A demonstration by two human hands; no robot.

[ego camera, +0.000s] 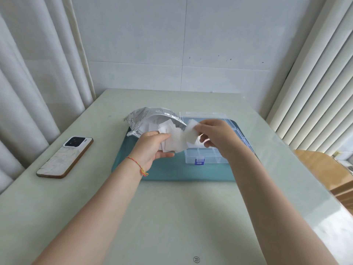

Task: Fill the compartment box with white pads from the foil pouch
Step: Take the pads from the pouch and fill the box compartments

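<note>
A silver foil pouch [150, 117] lies open on the far left of a teal mat [172, 172], with white pads showing in its mouth. My left hand [152, 146] grips a fanned bunch of white pads [176, 142] just in front of the pouch. My right hand [214, 135] pinches one white pad [192, 130] at the right end of that bunch, above the clear compartment box [208, 155]. The box stands open on the mat, its lid tilted back and a blue latch at its front. My right hand and arm hide much of its compartments.
A phone [65, 157] lies face down on the pale green table [172, 217], left of the mat. Curtains hang at the left, blinds at the right, and a tiled wall stands behind. A wooden piece of furniture [324, 169] sits beyond the table's right edge.
</note>
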